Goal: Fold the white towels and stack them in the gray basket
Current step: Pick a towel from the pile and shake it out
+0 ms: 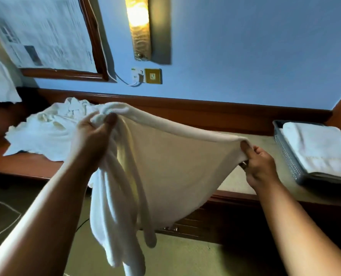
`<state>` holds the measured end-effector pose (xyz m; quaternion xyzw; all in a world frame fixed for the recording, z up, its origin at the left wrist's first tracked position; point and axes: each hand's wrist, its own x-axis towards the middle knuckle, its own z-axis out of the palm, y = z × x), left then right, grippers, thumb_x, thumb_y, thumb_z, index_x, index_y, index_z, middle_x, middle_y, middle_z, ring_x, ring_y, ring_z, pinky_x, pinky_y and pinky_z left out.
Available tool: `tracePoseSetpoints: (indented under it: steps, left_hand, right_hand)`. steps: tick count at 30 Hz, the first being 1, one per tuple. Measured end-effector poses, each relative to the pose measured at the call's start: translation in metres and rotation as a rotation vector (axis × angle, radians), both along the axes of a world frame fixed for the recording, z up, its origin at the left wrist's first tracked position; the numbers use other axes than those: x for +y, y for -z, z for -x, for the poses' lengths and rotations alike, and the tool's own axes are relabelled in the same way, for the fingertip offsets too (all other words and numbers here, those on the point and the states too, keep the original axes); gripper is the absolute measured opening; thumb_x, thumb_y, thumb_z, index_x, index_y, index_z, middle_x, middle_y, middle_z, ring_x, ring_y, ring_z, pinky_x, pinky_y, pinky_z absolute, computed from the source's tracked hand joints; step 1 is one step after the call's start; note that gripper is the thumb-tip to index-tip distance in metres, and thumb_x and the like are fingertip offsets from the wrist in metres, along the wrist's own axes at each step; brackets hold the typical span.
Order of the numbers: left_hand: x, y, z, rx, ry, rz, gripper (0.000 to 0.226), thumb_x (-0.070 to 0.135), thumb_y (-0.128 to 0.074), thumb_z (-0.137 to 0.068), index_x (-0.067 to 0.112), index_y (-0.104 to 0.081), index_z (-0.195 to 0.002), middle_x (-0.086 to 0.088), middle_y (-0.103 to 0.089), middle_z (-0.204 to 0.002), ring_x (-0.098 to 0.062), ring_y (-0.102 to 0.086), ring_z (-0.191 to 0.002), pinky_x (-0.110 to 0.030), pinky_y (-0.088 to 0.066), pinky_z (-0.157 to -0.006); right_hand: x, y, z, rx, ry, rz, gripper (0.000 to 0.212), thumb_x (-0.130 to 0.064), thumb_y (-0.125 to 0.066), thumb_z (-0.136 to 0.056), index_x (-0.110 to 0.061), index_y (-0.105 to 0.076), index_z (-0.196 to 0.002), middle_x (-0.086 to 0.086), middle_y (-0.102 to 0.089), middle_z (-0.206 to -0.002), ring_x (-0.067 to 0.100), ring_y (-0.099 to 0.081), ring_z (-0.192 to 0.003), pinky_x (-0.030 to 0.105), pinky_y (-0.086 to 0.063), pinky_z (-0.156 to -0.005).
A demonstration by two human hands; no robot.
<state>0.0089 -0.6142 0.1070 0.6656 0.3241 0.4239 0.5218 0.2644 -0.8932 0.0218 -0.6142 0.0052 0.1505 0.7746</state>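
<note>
1. The towel point(165, 166) hangs over the counter's point(235, 182) front edge, stretched between both hands.
2. The left hand point(94, 132) bunches one top corner; the right hand point(259, 166) pinches the other.
3. Soft, light and floppy, it likely handles best by its corners.
4. The basket point(289, 162) sits at the counter's right end.

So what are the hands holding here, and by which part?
Both hold one white towel by its top edge: the left hand grips a bunched corner, the right hand pinches the opposite end. The rest hangs in front of the desk.
</note>
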Motion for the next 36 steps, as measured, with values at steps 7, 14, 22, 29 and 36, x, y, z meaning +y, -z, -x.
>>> tracePoseSetpoints:
  steps: [7,14,22,29,36]
  left_hand:
    - [-0.020,-0.014,-0.009,0.405,0.526,-0.658,0.027,0.035,-0.072,-0.091,0.036,-0.067,-0.117,0.012,-0.071,-0.096,-0.006,-0.067,-0.087,-0.034,-0.055,-0.078]
    - [-0.028,-0.043,-0.010,0.242,0.699,-0.877,0.038,0.020,-0.070,-0.092,0.031,-0.052,-0.124,0.013,-0.072,-0.104,-0.009,-0.069,-0.096,-0.036,-0.055,-0.078]
    - [-0.009,0.034,-0.004,0.180,0.651,-0.289,0.014,0.015,-0.074,-0.091,0.026,-0.067,-0.095,0.007,-0.072,-0.080,-0.002,-0.064,-0.069,-0.023,-0.051,-0.060]
    - [0.053,0.136,0.030,0.545,0.385,-0.160,0.017,0.043,-0.079,-0.081,0.029,-0.069,-0.078,0.008,-0.064,-0.063,-0.007,-0.055,-0.061,-0.026,-0.041,-0.056]
    - [0.030,0.020,0.014,0.201,0.639,-0.483,0.012,0.040,-0.075,-0.083,0.030,-0.069,-0.079,0.013,-0.064,-0.070,0.002,-0.056,-0.066,-0.020,-0.044,-0.061]
  right_hand:
    - [0.027,-0.078,0.049,-0.353,-0.039,-0.168,0.011,-0.019,-0.060,-0.098,-0.023,-0.068,-0.092,-0.013,-0.070,-0.083,0.001,-0.064,-0.079,0.016,-0.049,-0.069]
    - [0.076,-0.087,0.122,-0.886,-0.673,0.542,0.060,-0.054,-0.079,-0.075,-0.039,-0.057,-0.130,-0.023,-0.066,-0.113,-0.002,-0.064,-0.094,0.013,-0.051,-0.073]
    - [0.089,-0.090,0.132,-0.812,-0.158,0.282,0.007,-0.034,-0.062,-0.084,-0.031,-0.067,-0.081,-0.022,-0.064,-0.065,-0.005,-0.058,-0.063,0.014,-0.042,-0.060]
    - [0.046,-0.108,0.115,-0.733,0.095,0.491,0.016,-0.035,-0.069,-0.090,-0.022,-0.061,-0.085,-0.014,-0.058,-0.070,0.014,-0.054,-0.066,0.022,-0.039,-0.061]
    - [0.067,-0.067,0.151,-0.731,-0.378,0.952,0.059,-0.058,-0.079,-0.068,-0.041,-0.058,-0.120,-0.010,-0.069,-0.085,0.006,-0.065,-0.075,0.029,-0.054,-0.071]
